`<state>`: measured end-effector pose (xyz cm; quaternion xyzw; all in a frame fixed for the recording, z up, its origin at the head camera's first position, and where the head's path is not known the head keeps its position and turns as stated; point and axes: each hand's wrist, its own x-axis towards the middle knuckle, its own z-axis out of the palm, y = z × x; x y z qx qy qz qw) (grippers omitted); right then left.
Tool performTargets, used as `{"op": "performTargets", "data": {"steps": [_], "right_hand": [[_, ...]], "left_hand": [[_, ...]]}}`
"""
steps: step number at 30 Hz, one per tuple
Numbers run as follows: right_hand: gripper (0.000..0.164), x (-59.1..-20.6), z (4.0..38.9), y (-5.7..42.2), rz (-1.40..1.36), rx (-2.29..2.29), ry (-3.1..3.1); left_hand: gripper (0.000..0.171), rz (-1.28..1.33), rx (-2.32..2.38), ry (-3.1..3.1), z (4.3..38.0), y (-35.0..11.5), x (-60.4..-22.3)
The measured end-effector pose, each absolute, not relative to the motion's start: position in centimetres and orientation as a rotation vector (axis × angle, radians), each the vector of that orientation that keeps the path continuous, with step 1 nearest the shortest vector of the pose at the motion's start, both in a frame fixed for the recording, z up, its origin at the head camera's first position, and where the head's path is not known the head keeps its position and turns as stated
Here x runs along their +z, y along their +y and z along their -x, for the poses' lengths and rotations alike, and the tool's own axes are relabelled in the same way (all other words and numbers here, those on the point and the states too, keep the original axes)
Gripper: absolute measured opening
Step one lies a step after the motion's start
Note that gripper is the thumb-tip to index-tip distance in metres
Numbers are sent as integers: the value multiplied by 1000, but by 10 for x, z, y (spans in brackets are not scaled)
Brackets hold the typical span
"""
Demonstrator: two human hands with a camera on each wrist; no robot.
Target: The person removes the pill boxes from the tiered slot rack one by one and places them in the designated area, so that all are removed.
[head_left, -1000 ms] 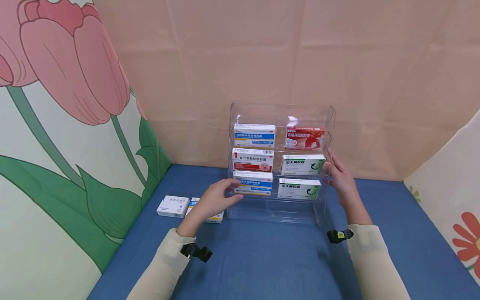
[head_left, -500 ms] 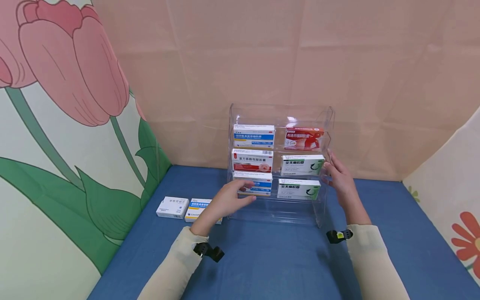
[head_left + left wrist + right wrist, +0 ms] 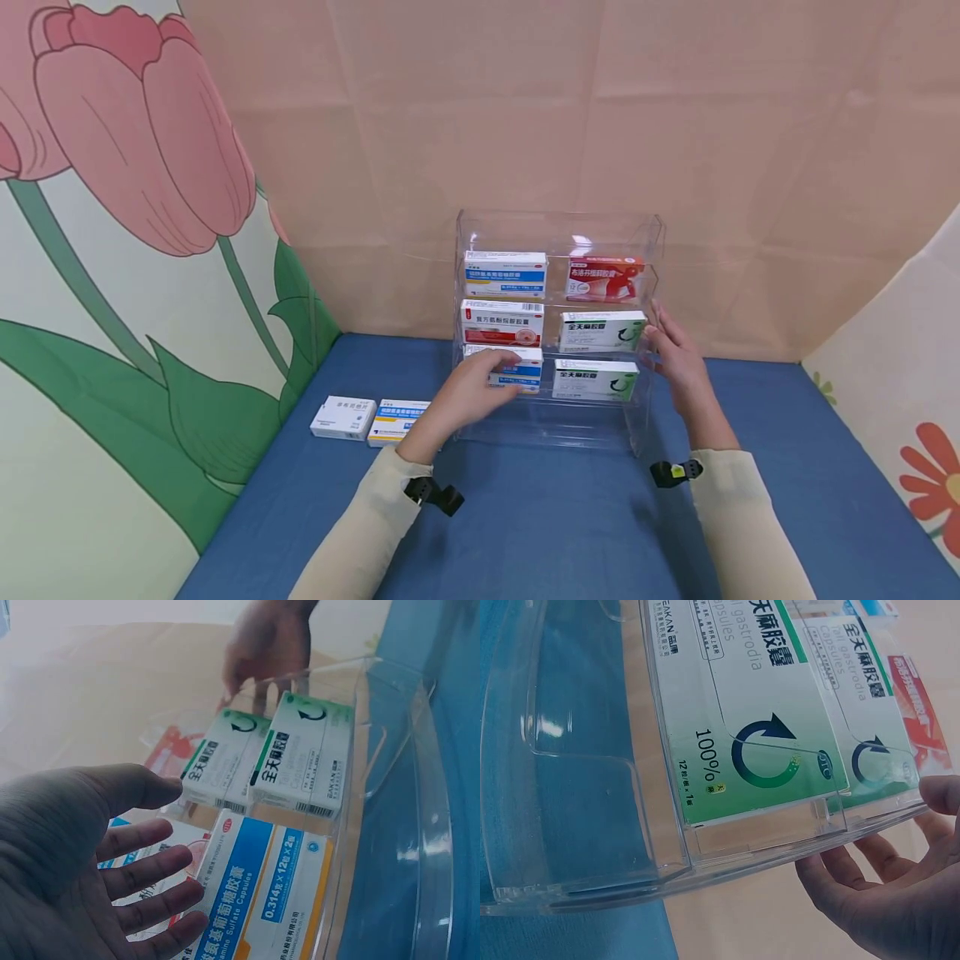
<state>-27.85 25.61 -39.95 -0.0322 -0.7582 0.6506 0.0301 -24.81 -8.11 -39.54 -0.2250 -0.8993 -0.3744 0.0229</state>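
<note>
A clear plastic tiered display rack [image 3: 555, 433] stands on the blue table, holding medicine boxes in two columns. My left hand [image 3: 474, 392] is in front of the bottom-left blue-and-white medicine box [image 3: 530, 372], partly covering it. In the left wrist view its fingers are spread and loosely bent beside that box, thumb apart, with nothing pinched. My right hand [image 3: 678, 365] grips the rack's right side edge; in the right wrist view the thumb [image 3: 941, 793] lies at the edge and the fingers pass behind. Next to it are two green-and-white medicine boxes [image 3: 757, 750], one per tier.
Higher on the rack are a red-and-white box [image 3: 502, 323], another blue-and-white box [image 3: 505, 275] and a red box [image 3: 602, 278]. Left of the rack, a white box [image 3: 343, 417] and a blue-and-white box [image 3: 393, 423] lie on the table [image 3: 555, 525]. A beige backdrop hangs behind.
My left hand has moved rightward from the rack's left edge across the front of the bottom-left box, uncovering more of the blue-and-white box on the table. My right hand keeps its grip.
</note>
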Motion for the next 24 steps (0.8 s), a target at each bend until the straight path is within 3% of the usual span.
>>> {"op": "performTargets", "data": {"steps": [12, 24], "right_hand": [[57, -401, 279, 257, 90, 1997, -2348], [59, -403, 282, 259, 115, 2002, -2342]], "left_hand": [[49, 647, -1078, -2795, 263, -82, -380], [44, 700, -1043, -2815, 283, -81, -379]]}}
